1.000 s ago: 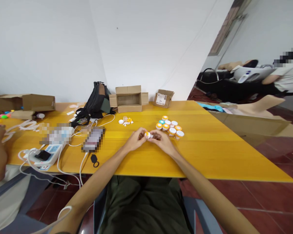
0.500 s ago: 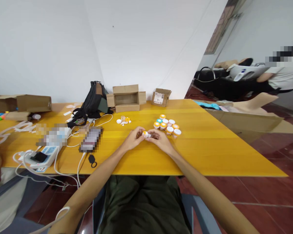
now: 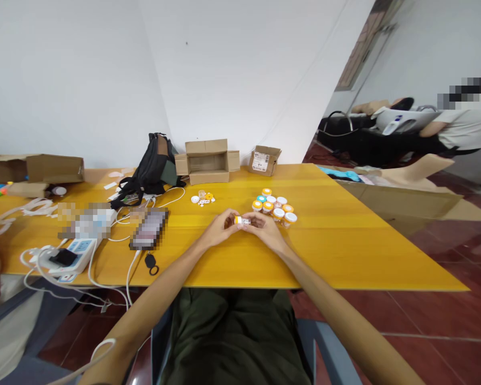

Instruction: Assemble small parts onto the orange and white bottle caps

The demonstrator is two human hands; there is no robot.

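Note:
A small clear jar (image 3: 242, 221) with an orange and white lid lies sideways between my hands, just above the yellow table (image 3: 324, 251). The fingers of my left hand (image 3: 221, 228) are closed around its lid end. My right hand (image 3: 265, 230) grips the clear end, thumb and fingers pressed on it. Behind my right hand stands a cluster of similar jars (image 3: 278, 213) with orange, white and teal lids. Loose lids and small pieces (image 3: 205, 199) lie farther back, to the left of the cluster.
Two open cardboard boxes (image 3: 208, 177) (image 3: 263, 170) and a black backpack (image 3: 146, 171) stand near the wall. At the left are a phone (image 3: 149, 230), a power strip (image 3: 78, 255) and white cables. Other people are partly visible at both sides.
The jar between my hands has turned, so its lid side and clear body now show more plainly. Both hands keep nearly the same place.

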